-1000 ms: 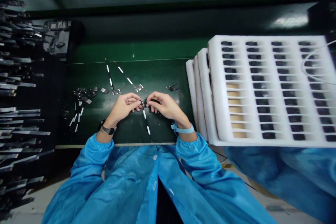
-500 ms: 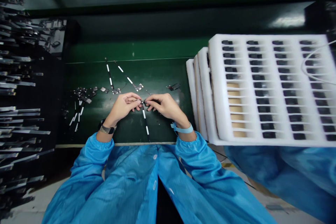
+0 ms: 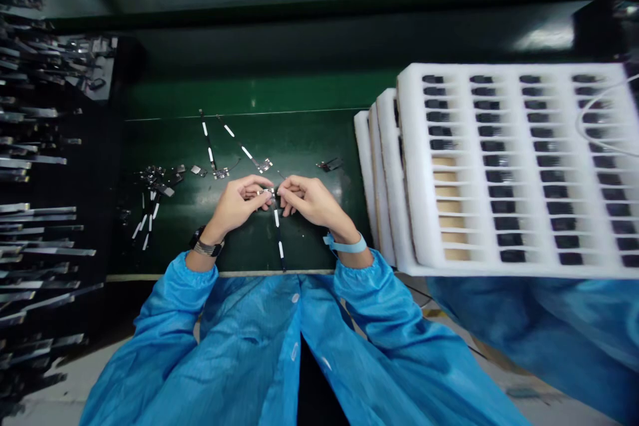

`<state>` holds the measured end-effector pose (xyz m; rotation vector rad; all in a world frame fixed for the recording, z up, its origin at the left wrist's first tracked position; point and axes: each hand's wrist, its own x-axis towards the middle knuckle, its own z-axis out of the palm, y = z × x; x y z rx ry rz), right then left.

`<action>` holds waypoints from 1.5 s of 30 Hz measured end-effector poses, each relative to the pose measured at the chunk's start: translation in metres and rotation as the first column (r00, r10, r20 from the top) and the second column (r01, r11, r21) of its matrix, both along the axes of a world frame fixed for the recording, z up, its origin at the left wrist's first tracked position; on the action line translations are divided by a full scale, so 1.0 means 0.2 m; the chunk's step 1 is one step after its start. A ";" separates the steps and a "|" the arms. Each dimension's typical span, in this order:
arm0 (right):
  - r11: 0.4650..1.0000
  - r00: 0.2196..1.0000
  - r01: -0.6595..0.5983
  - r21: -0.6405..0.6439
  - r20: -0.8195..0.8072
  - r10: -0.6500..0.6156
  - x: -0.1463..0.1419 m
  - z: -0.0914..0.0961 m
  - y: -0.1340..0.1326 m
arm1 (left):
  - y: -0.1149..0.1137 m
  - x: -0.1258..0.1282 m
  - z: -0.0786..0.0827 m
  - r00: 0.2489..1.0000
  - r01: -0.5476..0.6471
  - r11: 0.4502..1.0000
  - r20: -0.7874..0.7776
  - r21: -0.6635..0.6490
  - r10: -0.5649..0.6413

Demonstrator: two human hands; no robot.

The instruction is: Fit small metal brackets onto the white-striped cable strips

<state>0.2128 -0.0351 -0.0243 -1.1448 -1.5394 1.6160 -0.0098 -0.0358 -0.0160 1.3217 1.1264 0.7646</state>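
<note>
One left hand (image 3: 242,201) pinches top of black-and-white flex cable (image 3: 277,218), which runs down toward near edge of green surface (image 3: 299,136). Right hand (image 3: 310,201): narrow grip just beside; can't tell if holding anything. Shiny cable end (image 3: 272,192) shows more than before.

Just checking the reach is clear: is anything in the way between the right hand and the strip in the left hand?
Nothing visible blocks the right hand: it is close beside the far end of the strip, pinched by the left hand; contact is too small to tell.
</note>
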 end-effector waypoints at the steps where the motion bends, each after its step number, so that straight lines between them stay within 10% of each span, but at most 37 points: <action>1: 1.000 1.000 0.004 -0.004 -0.002 -0.004 0.00 0.00 0.00 | -0.01 0.01 0.00 0.999 0.002 0.997 -0.048 0.072 0.001; 11: 0.996 0.994 -0.066 0.067 0.087 0.060 -0.01 0.00 -0.01 | -0.04 0.03 -0.04 0.929 0.163 0.842 -0.366 0.515 0.044; 20: 0.946 0.957 -0.169 0.275 0.277 0.090 0.01 0.04 -0.01 | -0.02 0.01 0.01 0.951 0.160 0.953 -0.299 0.255 -0.080; 29: 0.996 0.992 -0.086 -0.023 -0.097 0.083 -0.01 0.03 0.00 | 0.01 -0.02 0.02 0.998 0.011 1.000 0.069 0.022 -0.012; 45: 0.973 0.963 -0.210 -0.098 -0.190 0.188 0.01 0.02 0.02 | 0.01 -0.03 0.03 0.995 0.040 0.999 0.092 0.033 -0.043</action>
